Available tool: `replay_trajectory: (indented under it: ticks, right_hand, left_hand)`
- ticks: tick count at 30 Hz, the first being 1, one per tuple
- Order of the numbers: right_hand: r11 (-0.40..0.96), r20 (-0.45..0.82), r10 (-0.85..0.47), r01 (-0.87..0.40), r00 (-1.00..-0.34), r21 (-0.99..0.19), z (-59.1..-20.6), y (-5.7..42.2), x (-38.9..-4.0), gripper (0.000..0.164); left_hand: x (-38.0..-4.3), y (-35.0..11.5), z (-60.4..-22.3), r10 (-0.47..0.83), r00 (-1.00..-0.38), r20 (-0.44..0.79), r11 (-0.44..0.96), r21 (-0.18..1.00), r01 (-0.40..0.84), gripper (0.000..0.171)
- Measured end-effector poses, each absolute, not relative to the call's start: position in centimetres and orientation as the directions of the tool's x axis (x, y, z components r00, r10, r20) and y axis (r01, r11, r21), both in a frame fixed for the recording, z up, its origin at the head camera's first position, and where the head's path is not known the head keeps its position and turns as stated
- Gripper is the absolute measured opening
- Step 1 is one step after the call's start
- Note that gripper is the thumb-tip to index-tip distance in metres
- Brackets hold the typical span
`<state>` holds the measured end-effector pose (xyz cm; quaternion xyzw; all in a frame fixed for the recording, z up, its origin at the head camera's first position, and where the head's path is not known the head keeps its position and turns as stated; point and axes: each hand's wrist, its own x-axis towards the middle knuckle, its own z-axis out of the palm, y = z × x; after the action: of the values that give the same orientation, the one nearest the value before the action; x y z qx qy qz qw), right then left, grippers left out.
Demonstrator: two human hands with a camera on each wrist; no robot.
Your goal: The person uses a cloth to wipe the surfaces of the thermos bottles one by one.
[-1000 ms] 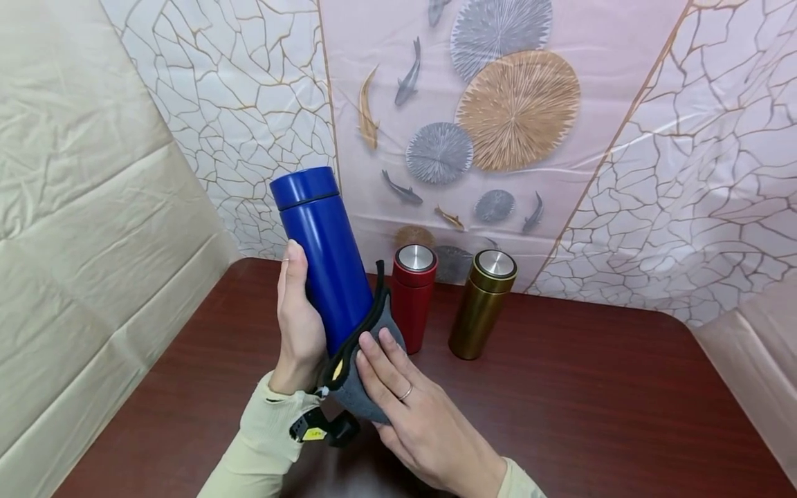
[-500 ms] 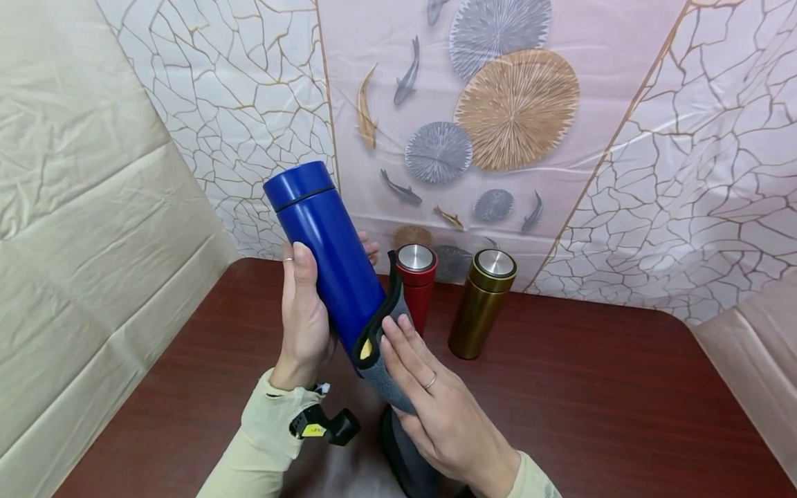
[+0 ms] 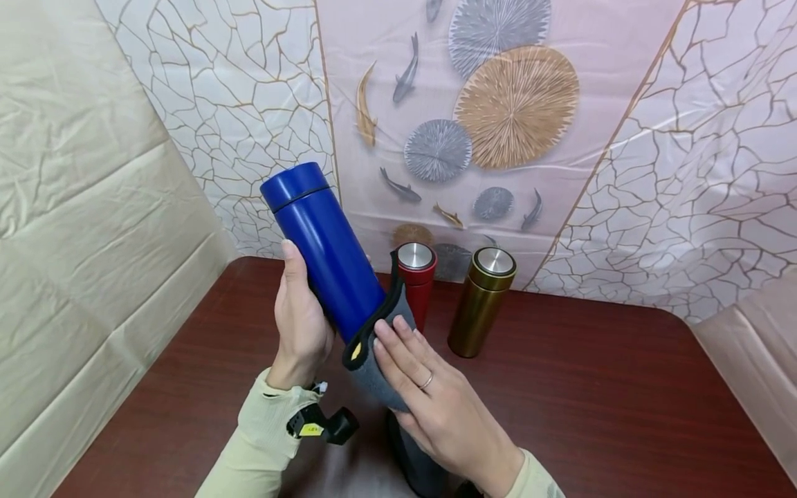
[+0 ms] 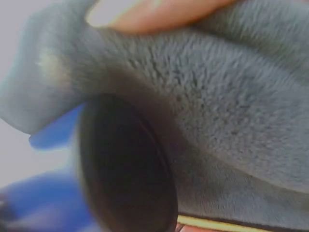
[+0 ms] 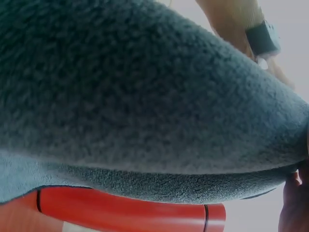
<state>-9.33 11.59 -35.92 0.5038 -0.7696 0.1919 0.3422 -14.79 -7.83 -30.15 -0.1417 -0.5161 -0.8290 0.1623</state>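
Observation:
In the head view, my left hand grips a blue flask, thumb along its near side. The flask is held tilted above the table, its lid end up and to the left. A grey cloth with black edging wraps the flask's lower end, and part of it hangs down. My right hand holds this cloth against the flask, fingers laid over it; the thumb's grip is partly hidden. In the left wrist view the flask's dark round base shows beneath the fuzzy cloth.
Behind the hands, a red flask and a gold flask stand upright on the dark red-brown table. The cloth partly hides the red one. A patterned fabric backdrop rises behind the table.
The blue flask has tilted further, its lid moving slightly left. My right hand and the cloth moved right, then slightly back left along the flask's lower end. The cloth's hanging part came into view.

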Motion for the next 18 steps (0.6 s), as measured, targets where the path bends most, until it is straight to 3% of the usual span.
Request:
replay_trajectory:
  ticks: [4,11,18]
  right_hand:
    - [0.412,0.715,-0.644,-0.911,-0.272,0.024,-35.9,11.9,-9.4,0.050]
    - [0.418,0.680,-0.674,-0.908,-0.288,0.030,-36.5,11.5,-9.0,0.052]
    - [0.421,0.732,-0.624,-0.907,-0.273,0.021,-36.0,11.6,-9.1,0.052]
  left_hand:
    - [-14.9,-7.7,-30.3,-0.141,-0.902,0.408,-0.424,0.799,0.427,0.058]
    - [-14.7,-7.1,-31.1,-0.236,-0.880,0.412,-0.293,0.833,0.468,0.049]
    - [-14.0,-4.9,-31.8,-0.213,-0.891,0.401,-0.364,0.814,0.453,0.051]
